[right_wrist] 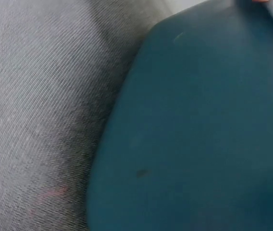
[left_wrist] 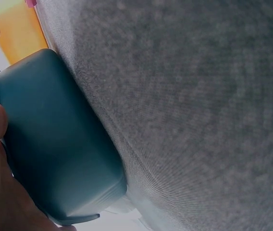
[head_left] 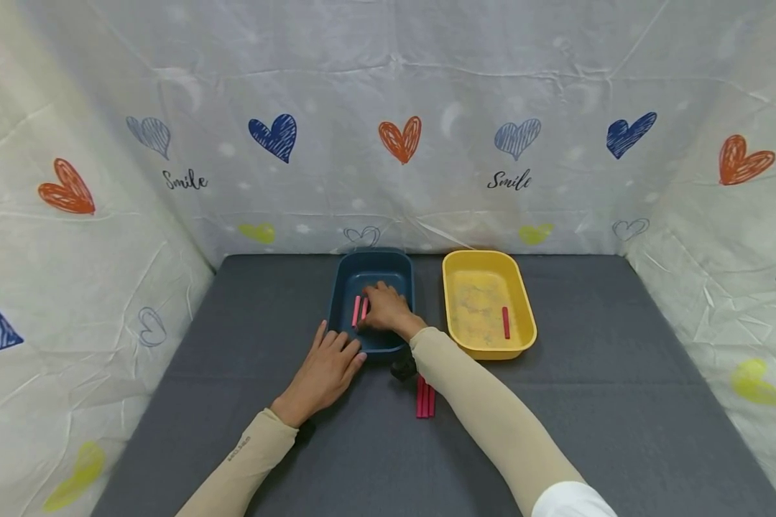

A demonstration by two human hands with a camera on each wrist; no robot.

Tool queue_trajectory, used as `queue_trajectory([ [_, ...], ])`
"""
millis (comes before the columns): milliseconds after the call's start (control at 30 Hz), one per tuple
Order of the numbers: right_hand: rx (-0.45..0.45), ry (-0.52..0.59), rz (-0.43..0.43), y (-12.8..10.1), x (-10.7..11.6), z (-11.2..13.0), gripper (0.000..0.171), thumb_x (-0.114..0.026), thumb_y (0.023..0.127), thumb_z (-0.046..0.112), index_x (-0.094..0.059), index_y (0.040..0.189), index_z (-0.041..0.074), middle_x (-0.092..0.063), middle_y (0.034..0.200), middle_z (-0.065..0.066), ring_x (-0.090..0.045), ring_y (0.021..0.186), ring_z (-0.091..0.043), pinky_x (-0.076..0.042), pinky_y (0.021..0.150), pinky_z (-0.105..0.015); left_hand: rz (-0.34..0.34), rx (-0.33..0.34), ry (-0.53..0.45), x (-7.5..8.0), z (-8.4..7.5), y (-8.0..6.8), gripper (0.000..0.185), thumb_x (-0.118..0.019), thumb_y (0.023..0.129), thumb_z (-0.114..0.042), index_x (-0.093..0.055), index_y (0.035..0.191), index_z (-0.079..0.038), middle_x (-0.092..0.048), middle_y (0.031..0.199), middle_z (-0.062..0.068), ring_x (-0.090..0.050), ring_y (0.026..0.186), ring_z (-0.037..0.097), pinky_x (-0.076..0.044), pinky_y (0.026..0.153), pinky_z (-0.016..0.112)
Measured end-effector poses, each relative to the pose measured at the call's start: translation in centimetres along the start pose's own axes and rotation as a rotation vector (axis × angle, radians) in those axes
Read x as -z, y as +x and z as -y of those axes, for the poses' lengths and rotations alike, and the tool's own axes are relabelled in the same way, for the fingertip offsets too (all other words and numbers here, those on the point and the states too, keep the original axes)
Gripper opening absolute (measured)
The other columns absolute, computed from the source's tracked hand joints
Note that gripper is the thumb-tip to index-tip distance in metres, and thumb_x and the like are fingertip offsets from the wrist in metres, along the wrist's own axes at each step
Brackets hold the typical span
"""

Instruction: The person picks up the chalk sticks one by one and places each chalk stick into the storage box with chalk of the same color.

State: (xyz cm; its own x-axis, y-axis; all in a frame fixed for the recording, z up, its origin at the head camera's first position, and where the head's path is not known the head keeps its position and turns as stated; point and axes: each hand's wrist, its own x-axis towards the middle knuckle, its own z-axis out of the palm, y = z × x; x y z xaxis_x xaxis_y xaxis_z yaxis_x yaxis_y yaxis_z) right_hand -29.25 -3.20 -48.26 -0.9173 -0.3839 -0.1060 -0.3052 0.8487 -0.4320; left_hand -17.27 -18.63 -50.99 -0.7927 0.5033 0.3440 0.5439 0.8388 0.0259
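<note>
Two pink sticks (head_left: 359, 311) lie side by side on the floor of the blue tray (head_left: 343, 287), toward its left half, slim and straight like short crayons or chalk. The right hand (head_left: 386, 309) reaches into the tray with its fingers curled down over the sticks' right side; whether it pinches one or only touches them cannot be told, since the knuckles hide the fingertips. The left hand (head_left: 326, 370) lies flat and relaxed on the grey surface (head_left: 588, 402), its fingertips against the tray's near left corner, apparently steadying it.

As a judgement, the step in hand is handling a stick inside the blue tray, either setting it down or taking it up; the next move calls for a clean lift of the right hand past the tray's near rim without dragging the tray.

The tray is a smooth, matte plastic basin with rounded corners. Just right of it stands a yellow tray (head_left: 524, 316) of the same shape, holding one red stick (head_left: 506, 322). Near the right forearm, a small bundle of pink sticks (head_left: 425, 398) lies on the woven, felt-like surface. Creased cloth walls printed with hearts (head_left: 401, 138) enclose the scene.
</note>
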Motion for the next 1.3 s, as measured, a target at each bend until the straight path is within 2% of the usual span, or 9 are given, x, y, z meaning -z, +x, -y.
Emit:
queue_trajectory([
  [233, 0.028, 0.161, -0.086, -1.0, 1.6, 0.2, 0.061, -0.074, 0.087, 0.036, -0.052, 0.14, 0.015, -0.052, 0.138, -0.01, -0.053, 0.123, -0.026, -0.049, 0.099, -0.042, 0.016, 0.004, 0.003, 0.1, 0.0, 0.0, 0.023, -0.049, 0.103, -0.031, -0.058, 0.091, -0.014, -0.053, 0.089, 0.005, -0.051, 0.091, 0.027, -0.027, 0.114, 0.064],
  [467, 0.075, 0.266, -0.171, -2.1, 2.7, -0.1, 0.05, -0.069, 0.092, 0.033, -0.057, 0.135, 0.012, -0.054, 0.132, -0.011, -0.057, 0.118, -0.026, -0.051, 0.095, -0.042, 0.022, 0.02, -0.001, -0.1, 0.1, 0.1, 0.022, -0.051, 0.102, -0.032, -0.059, 0.094, -0.014, -0.053, 0.09, 0.005, -0.05, 0.091, 0.026, -0.026, 0.115, 0.064],
  [767, 0.127, 0.323, -0.241, -4.4, 3.5, -0.2, 0.044, -0.067, 0.093, 0.031, -0.06, 0.131, 0.01, -0.056, 0.127, -0.01, -0.059, 0.108, -0.028, -0.052, 0.086, -0.041, 0.023, 0.022, 0.009, -0.1, 0.0, 0.2, 0.021, -0.052, 0.102, -0.033, -0.062, 0.099, -0.014, -0.055, 0.091, 0.005, -0.051, 0.093, 0.026, -0.027, 0.114, 0.064],
  [1000, 0.166, 0.33, -0.289, -6.9, 4.2, -0.1, 0.041, -0.065, 0.094, 0.034, -0.061, 0.129, 0.011, -0.057, 0.127, -0.007, -0.06, 0.108, -0.024, -0.053, 0.088, -0.039, 0.019, 0.023, 0.003, -0.1, -0.1, 0.1, 0.022, -0.051, 0.102, -0.032, -0.062, 0.099, -0.014, -0.055, 0.092, 0.005, -0.051, 0.094, 0.026, -0.027, 0.115, 0.064],
  [1100, 0.179, 0.345, -0.32, -7.9, 4.3, -0.4, 0.04, -0.065, 0.093, 0.034, -0.063, 0.126, 0.012, -0.058, 0.125, -0.006, -0.06, 0.106, -0.025, -0.052, 0.086, -0.04, 0.016, 0.023, -0.001, -0.2, 0.0, 0.1, 0.021, -0.051, 0.102, -0.032, -0.061, 0.099, -0.013, -0.056, 0.093, 0.005, -0.052, 0.094, 0.027, -0.026, 0.115, 0.064],
  [1300, 0.188, 0.349, -0.371, -9.6, 4.4, -1.4, 0.037, -0.066, 0.092, 0.033, -0.065, 0.123, 0.013, -0.059, 0.124, -0.006, -0.059, 0.108, -0.025, -0.052, 0.091, -0.043, 0.011, 0.019, 0.003, -0.3, 0.1, 0.1, 0.021, -0.052, 0.102, -0.032, -0.061, 0.1, -0.013, -0.056, 0.094, 0.007, -0.052, 0.095, 0.028, -0.026, 0.115, 0.064],
])
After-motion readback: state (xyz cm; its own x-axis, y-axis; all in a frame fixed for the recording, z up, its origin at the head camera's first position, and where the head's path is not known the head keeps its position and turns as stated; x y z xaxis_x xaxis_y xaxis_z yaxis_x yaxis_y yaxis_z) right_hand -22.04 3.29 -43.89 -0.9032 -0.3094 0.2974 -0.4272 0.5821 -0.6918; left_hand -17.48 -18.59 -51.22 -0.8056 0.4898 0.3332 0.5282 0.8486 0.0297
